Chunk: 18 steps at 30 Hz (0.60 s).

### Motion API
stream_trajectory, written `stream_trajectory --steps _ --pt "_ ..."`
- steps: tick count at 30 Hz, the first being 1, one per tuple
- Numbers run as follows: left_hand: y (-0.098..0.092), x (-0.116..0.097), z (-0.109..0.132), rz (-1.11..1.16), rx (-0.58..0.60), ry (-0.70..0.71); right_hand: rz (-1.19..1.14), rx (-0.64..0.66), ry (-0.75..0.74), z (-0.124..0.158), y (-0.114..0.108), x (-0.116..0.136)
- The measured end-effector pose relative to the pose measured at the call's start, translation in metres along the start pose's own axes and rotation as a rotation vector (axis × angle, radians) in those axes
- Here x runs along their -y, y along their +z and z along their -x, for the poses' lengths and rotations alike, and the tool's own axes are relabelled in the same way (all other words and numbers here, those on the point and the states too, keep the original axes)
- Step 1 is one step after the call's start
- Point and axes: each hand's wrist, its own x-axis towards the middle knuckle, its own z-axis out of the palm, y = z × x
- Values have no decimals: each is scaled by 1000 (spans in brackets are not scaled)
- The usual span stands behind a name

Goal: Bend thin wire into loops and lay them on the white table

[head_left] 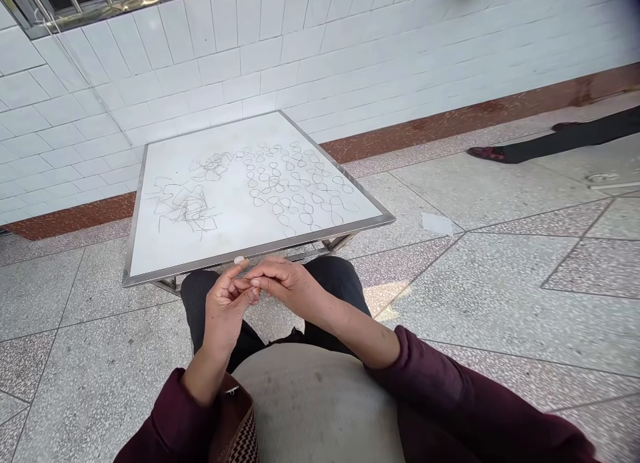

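Note:
My left hand [227, 305] and my right hand [285, 283] meet above my lap, just off the near edge of the table. Thumb and fingers are pinched together on both, with the fingertips touching. Whatever lies between them is too thin or too hidden to make out. A white wrap [239, 259] covers one fingertip of the left hand. On the white table [225, 226] beyond them lie a tangled pile of thin bent wires [187, 208], a smaller wire pile [215, 164] behind it, and several rows of looped wires [295, 183] on the right.
A metal rim [260, 249] borders the tabletop, which stands close to the white tiled wall [210, 83]. To the right, another person's leg [575, 139] and shoe reach into view. A white paper piece [437, 223] lies on the speckled floor.

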Motion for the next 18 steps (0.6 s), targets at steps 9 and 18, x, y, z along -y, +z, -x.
stream_trajectory --steps 9,18 --pt "0 6 3 121 -56 -18 -89 70 101 9 -5 -10" --pt "1 -3 8 32 -7 -51 84 125 -94 4 -14 -7"
